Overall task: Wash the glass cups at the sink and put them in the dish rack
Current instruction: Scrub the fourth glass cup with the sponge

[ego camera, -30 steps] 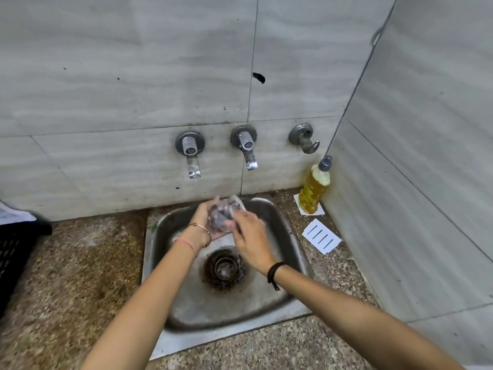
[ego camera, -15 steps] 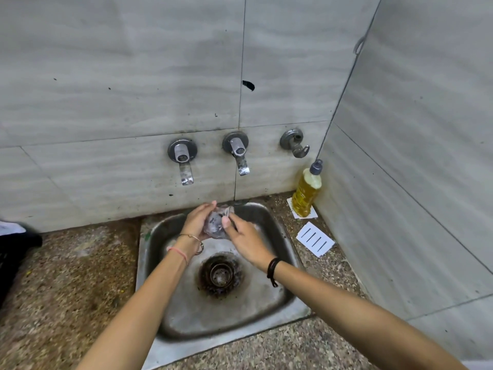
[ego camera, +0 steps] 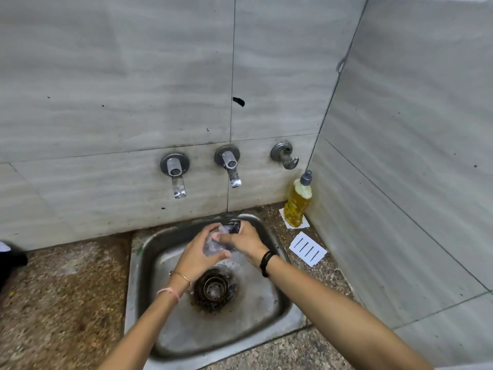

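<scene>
Seemingly left hand (ego camera: pixel 198 253) and right hand (ego camera: pixel 246 240) both grip the glass cup (ego camera: pixel 217 241); soap bottle (ego camera: pixel 297 206) nearby.

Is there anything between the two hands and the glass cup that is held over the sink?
Nothing visible stands between them. The left hand and the right hand both grip the glass cup directly, one from each side, above the sink.

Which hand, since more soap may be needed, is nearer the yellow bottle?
Right. The right hand is lower left of the bottle; the left hand lies farther left.
</scene>
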The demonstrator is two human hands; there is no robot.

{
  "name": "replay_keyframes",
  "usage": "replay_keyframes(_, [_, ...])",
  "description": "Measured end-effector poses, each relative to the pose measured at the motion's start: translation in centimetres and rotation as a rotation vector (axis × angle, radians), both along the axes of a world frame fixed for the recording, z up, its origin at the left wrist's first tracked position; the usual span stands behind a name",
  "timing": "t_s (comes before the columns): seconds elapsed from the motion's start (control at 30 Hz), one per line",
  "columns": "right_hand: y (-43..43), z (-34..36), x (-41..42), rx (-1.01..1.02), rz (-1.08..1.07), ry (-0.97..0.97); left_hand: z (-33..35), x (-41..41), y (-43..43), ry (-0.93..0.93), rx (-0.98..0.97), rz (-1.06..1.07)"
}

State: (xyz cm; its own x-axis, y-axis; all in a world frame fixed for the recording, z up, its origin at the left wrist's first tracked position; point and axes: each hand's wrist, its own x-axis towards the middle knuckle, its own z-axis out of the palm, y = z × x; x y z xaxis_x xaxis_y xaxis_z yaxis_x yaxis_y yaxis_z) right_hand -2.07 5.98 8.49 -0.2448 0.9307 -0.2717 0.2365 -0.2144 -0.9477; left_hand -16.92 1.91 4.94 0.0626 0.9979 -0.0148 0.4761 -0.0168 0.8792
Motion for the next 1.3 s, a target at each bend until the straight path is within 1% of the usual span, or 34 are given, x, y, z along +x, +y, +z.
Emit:
replay_keyframes(0.07, [-0.4, 0.3, -0.3, 0.116, 0.003, -0.079, 0.0, 0.6, -0.1, 0.047, -0.091, 0.002])
replay_keyframes(0.1, [-0.5, 0.4, -0.5, 0.167, -0.013, -0.100, 0.0, 0.8, -0.1, 0.046, -0.107, 0.019])
replay_keyframes(0.17, [-0.4, 0.5, -0.5, 0.205, -0.034, -0.078, 0.0, 1.1, 0.1, -0.010, -0.125, 0.054])
replay_keyframes(0.2, [-0.3, 0.8, -0.3, 0.199, -0.040, -0.043, 0.0, 1.1, 0.2, -0.108, -0.149, 0.071])
replay_keyframes(0.27, [0.2, 1.5, 0.1, 0.197, -0.051, 0.007, 0.4, 1.3, 0.1, -0.451, -0.294, 0.148])
replay_keyframes(0.3, [0.4, 2.0, 0.4, 0.246, -0.057, -0.029, 0.9, 1.6, -0.2, -0.596, -0.360, 0.193])
replay_keyframes(0.33, [0.5, 2.5, 0.6, 0.334, -0.057, -0.100, 1.3, 1.9, -0.4, -0.706, -0.382, 0.221])
replay_keyframes(0.43, [-0.7, 3.3, 0.4, 0.633, 0.025, -0.370, 1.8, 2.5, -0.5, -0.824, -0.421, 0.310])
replay_keyframes(0.5, [-2.1, 2.8, -0.2, 0.714, 0.192, -0.534, 1.6, 2.9, -0.5, -0.844, -0.408, 0.330])
replay_keyframes(0.53, [-2.8, 2.5, -0.5, 0.698, 0.279, -0.588, 1.6, 3.1, -0.6, -0.861, -0.391, 0.334])
replay_keyframes(0.6, [-3.4, 2.2, -0.7, 0.637, 0.323, -0.575, 2.0, 3.7, -0.8, -0.861, -0.294, 0.373])
replay_keyframes(0.63, [-3.2, 2.3, -0.6, 0.647, 0.308, -0.538, 1.8, 3.9, -0.8, -0.863, -0.256, 0.388])
replay_keyframes(0.7, [-2.5, 2.4, -0.6, 0.765, 0.277, -0.541, 1.3, 3.7, -0.7, -0.870, -0.238, 0.409])
replay_keyframes(0.73, [-2.2, 2.6, -0.6, 0.799, 0.275, -0.571, 1.0, 3.7, -0.5, -0.849, -0.227, 0.417])
replay_keyframes(0.8, [-1.7, 2.6, -0.9, 0.800, 0.266, -0.605, 0.8, 3.5, -0.6, -0.757, -0.244, 0.396])
replay_keyframes(0.9, [-1.7, 2.5, -1.4, 0.846, 0.185, -0.616, 1.3, 3.5, -0.2, -0.690, -0.179, 0.346])
replay_keyframes(1.0, [-1.5, 2.5, -1.8, 0.778, 0.083, -0.584, 1.7, 3.7, 0.4, -0.617, -0.104, 0.328])
replay_keyframes(1.07, [-1.2, 2.7, -2.0, 0.800, 0.013, -0.651, 2.0, 3.9, 0.6, -0.579, -0.084, 0.313])
replay_keyframes(1.13, [-0.9, 3.2, -2.4, 0.789, -0.038, -0.677, 2.8, 3.8, 0.4, -0.588, -0.071, 0.306])
replay_keyframes(1.17, [-0.6, 3.2, -2.5, 0.745, -0.055, -0.621, 3.2, 3.8, 0.4, -0.630, -0.079, 0.286])
replay_keyframes(1.2, [-0.4, 3.2, -2.5, 0.691, -0.074, -0.480, 3.4, 3.9, 0.4, -0.713, -0.127, 0.264])
replay_keyframes(1.27, [-0.3, 3.4, -2.3, 0.513, -0.111, -0.041, 3.9, 3.6, -0.1, -0.944, -0.246, 0.224])
replay_keyframes(1.3, [-0.3, 3.5, -2.0, 0.443, -0.115, 0.118, 3.9, 3.2, 0.0, -1.008, -0.292, 0.220])
